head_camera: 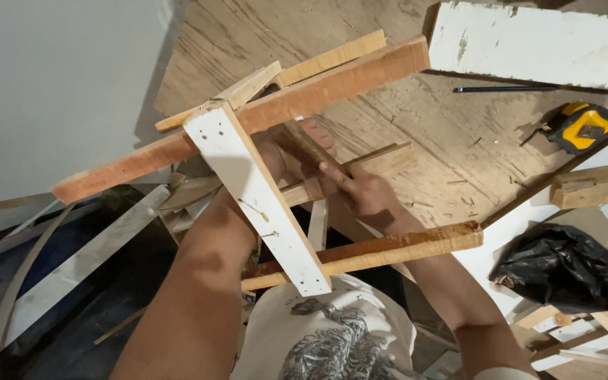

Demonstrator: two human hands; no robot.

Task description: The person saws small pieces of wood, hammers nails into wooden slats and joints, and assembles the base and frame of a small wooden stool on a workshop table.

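Note:
I hold a rough wooden frame over a plywood tabletop (431,148). A white painted plank (258,190) is nailed across two reddish planks, the upper plank (318,88) and the lower plank (395,250). My left hand (297,151) reaches under the upper plank, partly hidden by the white plank, fingers curled around a thin dark wooden strip (311,149). My right hand (364,193) grips a pale slat (381,160) inside the frame, index finger stretched along it. The two hands touch.
A yellow tape measure (582,127) and a thin black rod (508,89) lie on the plywood to the right. A white chipped board (536,42) sits at the far edge. A black plastic bag (561,267), a wood block (596,184) and offcuts lie at the right.

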